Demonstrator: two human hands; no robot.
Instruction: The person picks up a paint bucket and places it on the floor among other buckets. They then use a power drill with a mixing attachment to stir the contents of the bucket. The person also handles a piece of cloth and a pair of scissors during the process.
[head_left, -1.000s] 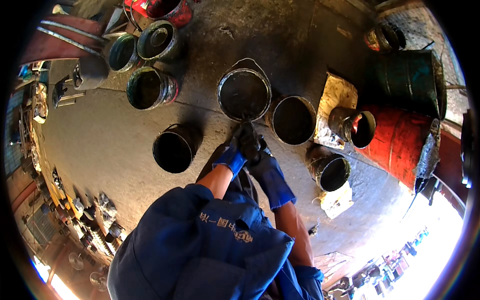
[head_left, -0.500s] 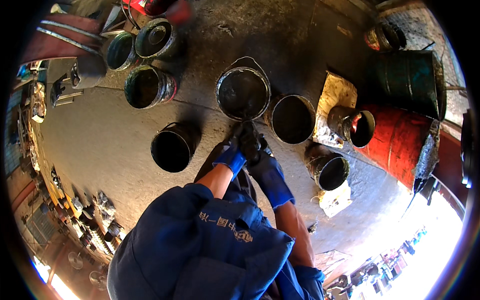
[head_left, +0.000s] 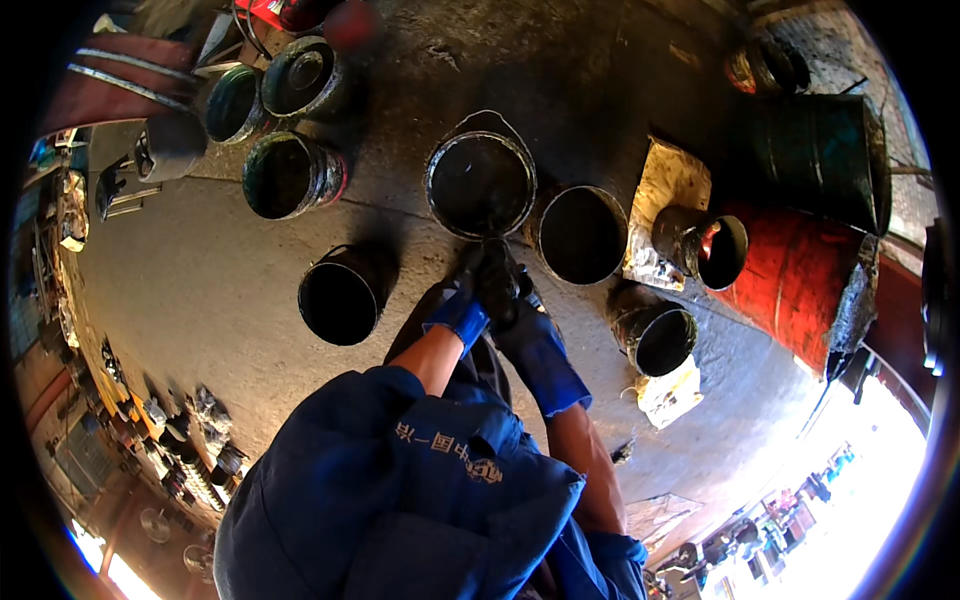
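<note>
Both my hands wear blue gloves blackened over the fingers, and they meet in front of my body. My left hand (head_left: pixel 487 283) is closed, just short of the near rim of a round bucket (head_left: pixel 428 190) with a wire handle raised at its far side. My right hand (head_left: pixel 517 318) is closed too, lower and slightly to the right, close against the left. Something dark seems to lie between them, but its shape is lost among the black gloves. Dark contents (head_left: pixel 482 180) fill the bucket's inside. A second dark bucket (head_left: pixel 541 240) stands right beside it.
A black bucket (head_left: pixel 376 275) stands to the left, with several stained pails (head_left: pixel 332 178) beyond it. On the right are a small can (head_left: pixel 628 325), another can (head_left: pixel 680 232) by brown paper (head_left: pixel 672 180), a red drum (head_left: pixel 785 270) and a dark green drum (head_left: pixel 815 150).
The surroundings have shifted slightly left in the picture. My hands stay together at the bucket's near rim, with no clear change in their grip.
</note>
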